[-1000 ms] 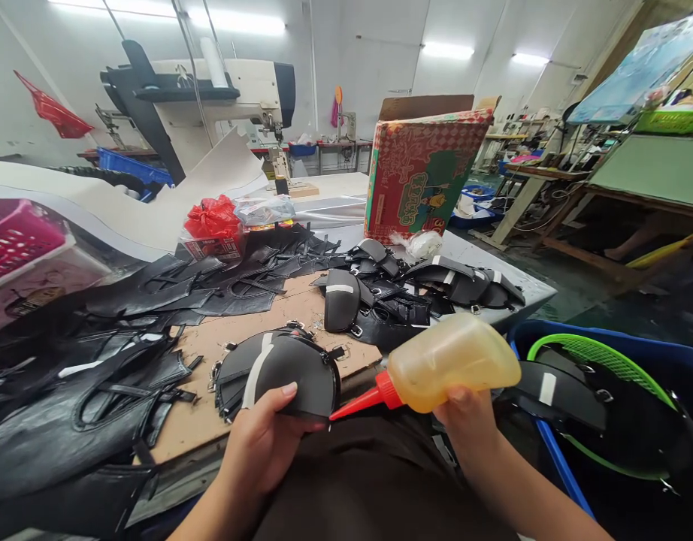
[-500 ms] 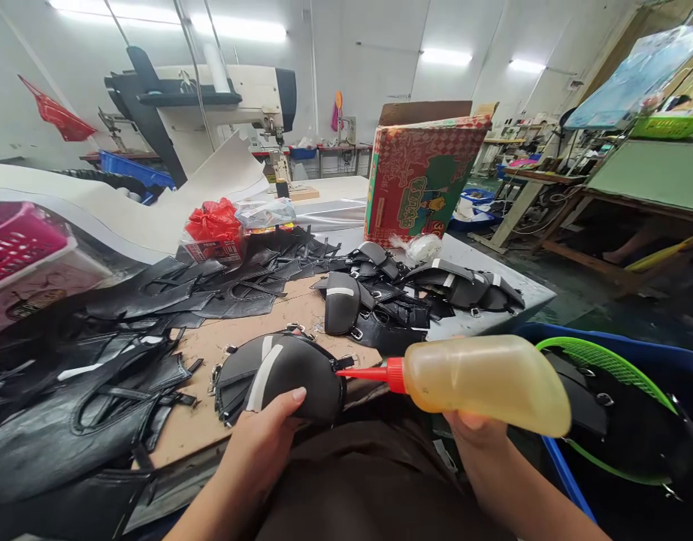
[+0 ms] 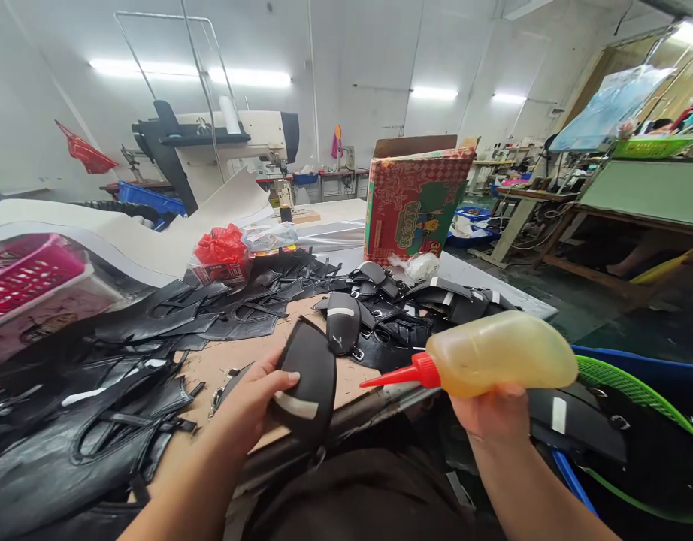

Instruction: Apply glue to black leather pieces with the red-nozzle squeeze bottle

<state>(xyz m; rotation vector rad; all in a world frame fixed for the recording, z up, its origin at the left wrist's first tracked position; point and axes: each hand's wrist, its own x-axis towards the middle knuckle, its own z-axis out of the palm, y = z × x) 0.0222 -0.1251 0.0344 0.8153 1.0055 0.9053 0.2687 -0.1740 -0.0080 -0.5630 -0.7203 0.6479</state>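
Note:
My left hand [image 3: 250, 394] grips a curved black padded piece [image 3: 308, 379] with a white stripe, tilted up on edge above the brown cardboard sheet [image 3: 234, 357] on the table. My right hand [image 3: 493, 413] holds a soft yellowish squeeze bottle [image 3: 501, 353] from below. Its red nozzle [image 3: 391, 374] points left toward the black piece and stops a short way from it. A brown garment on my lap lies below both hands.
Black leather pieces and straps [image 3: 98, 391] cover the table's left; more padded pieces [image 3: 414, 300] lie behind. A printed carton [image 3: 417, 203], red bag [image 3: 222, 244], pink basket [image 3: 25, 274] and sewing machine [image 3: 234, 146] stand farther back. A blue bin [image 3: 651, 368] with green mesh sits at right.
My left hand has lifted the black piece off the stack and turned it up on edge. The bottle has risen slightly, and the view has tilted upward.

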